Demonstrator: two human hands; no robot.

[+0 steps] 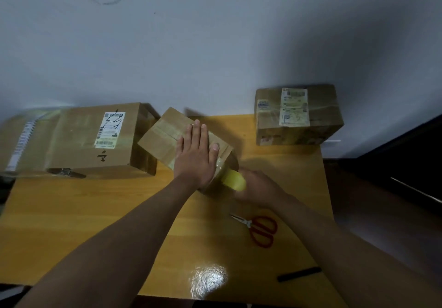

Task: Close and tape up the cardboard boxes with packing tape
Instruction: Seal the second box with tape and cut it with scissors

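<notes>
Yellowish wood grain is seen across the table (95, 212), which is set against a pale grey wall (215, 44) marked with a few dark scuffs. From the head view, a small cardboard box (165, 137) is seen turned at an angle near the table's middle, its flaps closed and crossed by glossy strips of clear tape. It is pressed flat by the left hand (196, 154), whose fingers are held straight and together on the top. At the box's near corner a yellowish tape roll (233, 179) is gripped by the right hand (258, 188), which is blurred, fingers curled about it. Red-handled scissors (260, 230) are laid just beside the right forearm, and a black marker (299, 273) nearer the table's front edge. A large labelled box (79, 140) is placed to the left, a taped box with labels (299, 116) at the far right
</notes>
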